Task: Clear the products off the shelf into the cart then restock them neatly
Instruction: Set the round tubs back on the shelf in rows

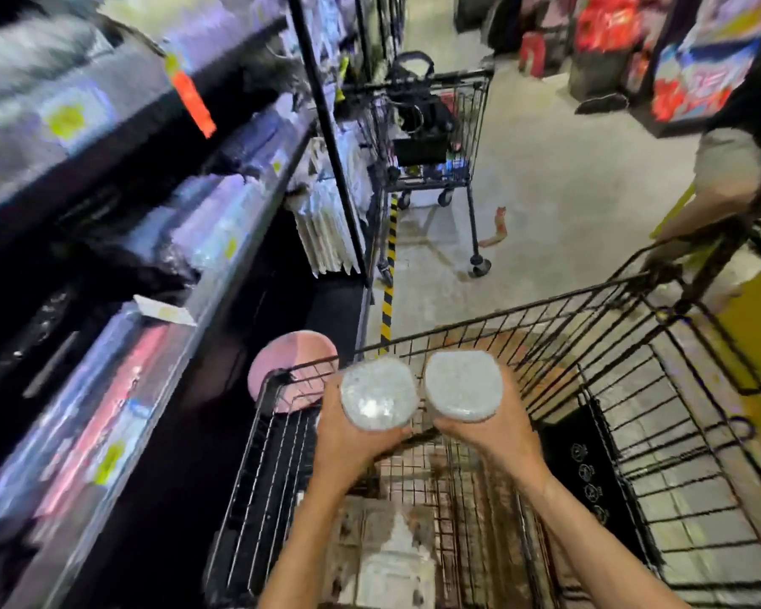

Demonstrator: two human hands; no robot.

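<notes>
My left hand point(352, 437) grips a clear round-cornered container point(378, 394) with a whitish speckled top. My right hand point(497, 432) grips a second, matching container point(463, 385). Both are held side by side, almost touching, above the black wire cart point(545, 340) in front of me. The cart's basket shows a black panel with white icons point(589, 472) on its right side and light packaging point(392, 547) at the bottom. The shelves point(185, 274) on my left hold blurred wrapped products.
A pink round item point(291, 367) stands between the shelf and the cart's left corner. Another person's hand point(664, 261) holds my cart's far right rim. A second cart point(431, 138) stands up the aisle, beside yellow-black floor tape point(389, 274).
</notes>
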